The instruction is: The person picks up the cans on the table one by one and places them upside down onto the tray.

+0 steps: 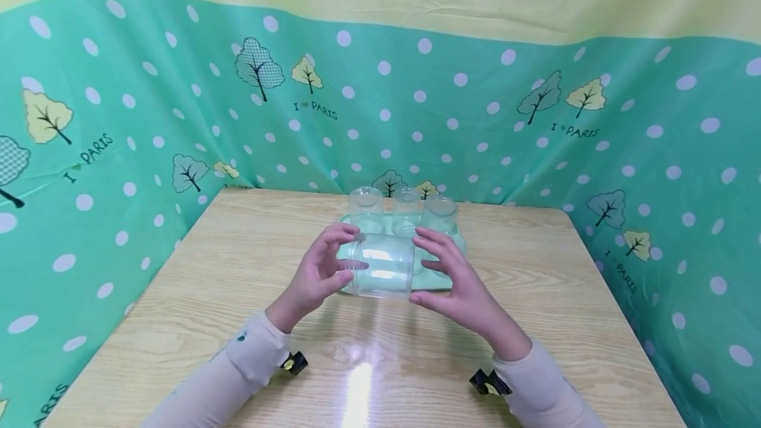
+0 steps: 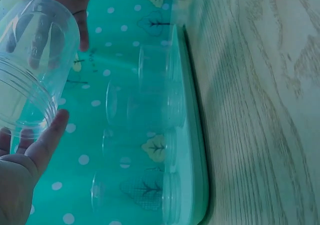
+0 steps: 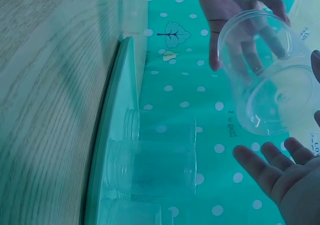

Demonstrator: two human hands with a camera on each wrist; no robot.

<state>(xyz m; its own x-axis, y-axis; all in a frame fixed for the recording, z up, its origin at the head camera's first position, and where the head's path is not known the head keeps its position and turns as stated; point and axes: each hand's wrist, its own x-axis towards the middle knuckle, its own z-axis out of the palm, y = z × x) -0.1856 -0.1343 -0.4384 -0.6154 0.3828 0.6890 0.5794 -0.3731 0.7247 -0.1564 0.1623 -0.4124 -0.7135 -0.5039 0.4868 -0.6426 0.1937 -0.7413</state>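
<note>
A clear plastic jar [image 1: 385,265] lies sideways in the air, in front of and above a green tray [image 1: 436,283]. My left hand [image 1: 312,276] holds its threaded mouth end, thumb in front and fingers behind. At the base end, my right hand [image 1: 456,279] has fingers and thumb spread around the edge. In the left wrist view the left fingers [image 2: 50,140] lie against the ridged rim of the jar [image 2: 42,50]. The right wrist view shows right fingertips [image 3: 250,157] close to the base of the jar [image 3: 270,80]; their contact is partly hidden.
Several similar clear jars [image 1: 366,207] stand on the tray, mouths down, at the back of the wooden table [image 1: 238,322]. A green and yellow printed curtain [image 1: 380,111] hangs behind and at both sides. Black wrist cameras [image 1: 490,383] sit at the cuffs.
</note>
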